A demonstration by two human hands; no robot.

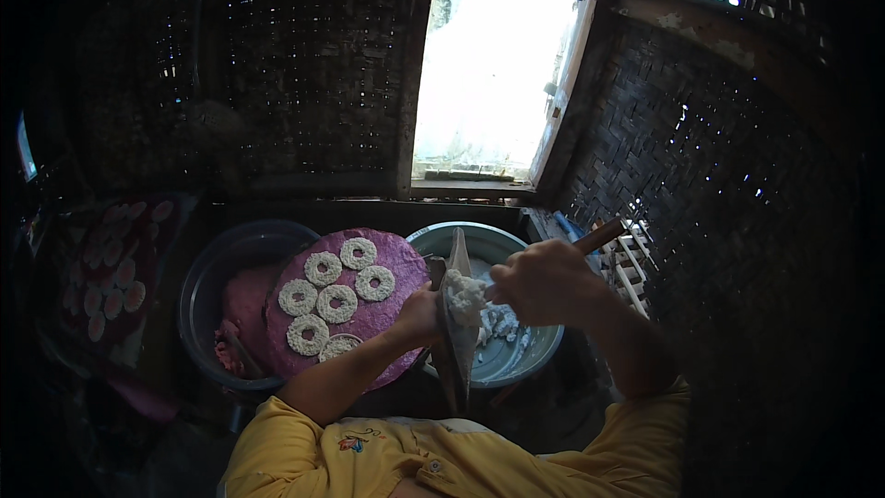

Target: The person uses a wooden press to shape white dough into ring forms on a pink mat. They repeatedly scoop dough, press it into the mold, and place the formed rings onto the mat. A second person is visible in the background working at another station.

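Observation:
My left hand (419,315) grips a thin flat board (458,350), tilted nearly on edge above the pale blue basin (550,350). A lump of white, grainy dough (465,298) clings to the board's right face. My right hand (546,282) is closed around a tool with a wooden handle (599,236); its working end is hidden by the hand and dough. More white dough (501,321) lies in the basin. Left of my left hand is a round purple-pink sheet (387,350), with several white dough rings (337,303) on it.
At the left a dark basin (192,314) holds pink dough (249,300), partly under the round sheet. Farther left, pink-and-white rings (115,275) lie on a dark red surface. A slatted crate (629,267) stands at right, beside a woven wall (701,148). A bright window (493,65) is ahead.

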